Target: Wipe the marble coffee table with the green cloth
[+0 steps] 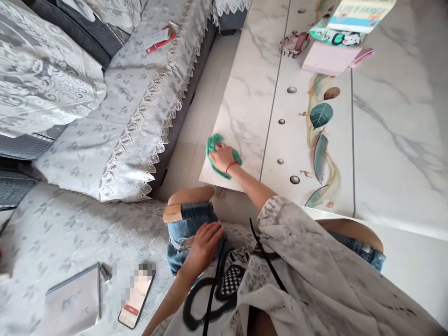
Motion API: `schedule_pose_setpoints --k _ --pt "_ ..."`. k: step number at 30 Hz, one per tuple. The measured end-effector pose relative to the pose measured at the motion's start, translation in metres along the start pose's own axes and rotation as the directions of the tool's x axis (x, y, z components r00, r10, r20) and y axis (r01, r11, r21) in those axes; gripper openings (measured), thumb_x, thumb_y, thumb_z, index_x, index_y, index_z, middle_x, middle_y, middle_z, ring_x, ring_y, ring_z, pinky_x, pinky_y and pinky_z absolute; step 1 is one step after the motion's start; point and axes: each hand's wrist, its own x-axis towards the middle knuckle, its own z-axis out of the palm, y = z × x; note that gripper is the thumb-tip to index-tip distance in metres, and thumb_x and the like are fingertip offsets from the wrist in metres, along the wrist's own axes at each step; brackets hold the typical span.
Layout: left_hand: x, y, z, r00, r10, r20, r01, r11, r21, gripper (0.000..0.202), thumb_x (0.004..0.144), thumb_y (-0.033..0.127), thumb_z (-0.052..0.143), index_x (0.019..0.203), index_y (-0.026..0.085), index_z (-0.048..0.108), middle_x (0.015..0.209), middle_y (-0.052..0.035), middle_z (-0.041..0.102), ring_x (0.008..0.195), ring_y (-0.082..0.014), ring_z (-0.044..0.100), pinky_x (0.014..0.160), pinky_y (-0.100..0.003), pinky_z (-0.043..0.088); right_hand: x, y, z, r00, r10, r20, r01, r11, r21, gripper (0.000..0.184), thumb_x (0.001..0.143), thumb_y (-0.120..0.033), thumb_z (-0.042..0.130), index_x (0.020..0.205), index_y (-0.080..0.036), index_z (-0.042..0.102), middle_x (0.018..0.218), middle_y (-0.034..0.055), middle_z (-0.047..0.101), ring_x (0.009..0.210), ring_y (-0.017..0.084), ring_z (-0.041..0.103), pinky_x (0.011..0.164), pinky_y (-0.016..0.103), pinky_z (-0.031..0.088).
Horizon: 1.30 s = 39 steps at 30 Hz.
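Observation:
My right hand (221, 157) presses a green cloth (212, 142) flat on the near left corner of a white marble-patterned table (250, 100). A red string circles that wrist. My left hand (205, 241) rests with fingers spread on my denim-covered thigh (182, 224), holding nothing. I sit on a lace-covered sofa (70, 228) with a white printed garment across my lap.
A phone (136, 298) and a grey booklet (73, 303) lie on the sofa seat beside me. Another sofa section (140, 107) with a red-and-white packet (160, 40) runs along the left. Books (350, 21), a pink pad (327, 58) and a hair clip (294, 44) sit at the table's far end.

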Motion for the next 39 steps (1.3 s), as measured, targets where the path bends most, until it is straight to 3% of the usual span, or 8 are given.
schedule_pose_setpoints --k 7,13,17,20,25,28,32,39 --pt "-0.060 -0.003 0.007 0.861 -0.282 -0.422 0.354 0.930 0.102 0.042 0.105 0.009 0.057 0.143 0.021 0.070 0.152 -0.0179 0.065 0.147 -0.0340 0.056 0.115 -0.051 0.047 -0.080 -0.034 0.087 0.973 -0.209 0.100 0.227 0.945 -0.234 0.047 0.112 -0.018 0.042 0.146 -0.024 0.074 0.173 0.0133 0.046 0.155 0.035 0.039 0.118 0.056 0.042" --pt "-0.052 -0.009 0.022 0.840 -0.285 -0.462 0.374 0.921 0.112 0.029 0.107 0.019 0.056 0.119 0.022 0.083 0.134 -0.0114 0.079 0.132 -0.0337 0.065 0.110 -0.053 0.042 -0.236 0.066 0.030 0.978 0.146 -0.151 -0.187 0.932 -0.311 0.057 0.109 -0.018 0.037 0.145 -0.037 0.076 0.150 0.0146 0.070 0.136 0.033 0.059 0.100 0.054 0.051" --pt "-0.052 -0.015 0.022 0.810 -0.312 -0.496 0.392 0.918 0.063 0.031 0.107 0.024 0.054 0.118 0.021 0.083 0.129 -0.0116 0.081 0.130 -0.0331 0.066 0.111 -0.053 0.042 -0.379 0.150 -0.028 0.748 0.371 -0.550 -0.555 0.805 -0.211 0.076 0.111 -0.049 0.016 0.123 -0.036 0.090 0.111 0.0299 0.077 0.116 0.042 0.068 0.087 0.063 0.045" --pt "-0.049 -0.018 0.022 0.802 -0.301 -0.515 0.379 0.924 0.048 0.031 0.107 0.023 0.054 0.121 0.019 0.081 0.125 -0.0120 0.082 0.127 -0.0321 0.067 0.111 -0.052 0.043 -0.430 0.186 -0.042 0.607 0.244 -0.756 -0.525 0.838 -0.151 0.071 0.108 -0.057 0.020 0.127 -0.043 0.087 0.094 0.0208 0.077 0.116 0.042 0.065 0.095 0.059 0.046" --pt "-0.042 -0.017 0.020 0.815 -0.262 -0.518 0.314 0.949 0.014 0.027 0.106 0.016 0.054 0.119 0.017 0.078 0.121 -0.0115 0.082 0.122 -0.0299 0.068 0.108 -0.049 0.044 -0.313 0.136 0.006 0.942 0.146 -0.302 -0.212 0.957 -0.199 0.063 0.110 -0.038 0.025 0.141 -0.037 0.081 0.121 0.0117 0.079 0.132 0.039 0.056 0.112 0.055 0.042" --pt "-0.039 -0.015 0.017 0.830 -0.251 -0.498 0.297 0.955 0.014 0.025 0.106 0.014 0.055 0.114 0.019 0.078 0.118 -0.0091 0.083 0.121 -0.0293 0.068 0.107 -0.049 0.042 -0.177 0.047 0.056 0.993 0.113 -0.033 -0.118 0.960 -0.255 0.061 0.111 -0.021 0.027 0.152 -0.027 0.072 0.148 0.0134 0.070 0.138 0.035 0.054 0.110 0.053 0.043" --pt "-0.038 -0.015 0.015 0.856 -0.225 -0.466 0.278 0.960 0.046 0.023 0.105 0.013 0.057 0.107 0.021 0.078 0.114 -0.0072 0.084 0.121 -0.0302 0.066 0.106 -0.050 0.039 -0.054 -0.050 0.107 1.000 -0.011 -0.024 0.003 0.951 -0.311 0.059 0.115 -0.019 0.023 0.158 -0.011 0.062 0.163 0.0236 0.055 0.145 0.033 0.049 0.112 0.051 0.042" --pt "-0.051 -0.022 0.020 0.832 -0.282 -0.477 0.344 0.938 0.045 0.024 0.105 0.019 0.058 0.102 0.024 0.081 0.114 -0.0067 0.084 0.121 -0.0327 0.067 0.105 -0.054 0.039 -0.108 -0.009 0.087 0.999 0.027 -0.027 -0.033 0.961 -0.274 0.062 0.113 -0.016 0.032 0.170 -0.029 0.050 0.168 0.0162 0.052 0.147 0.032 0.047 0.117 0.052 0.040"
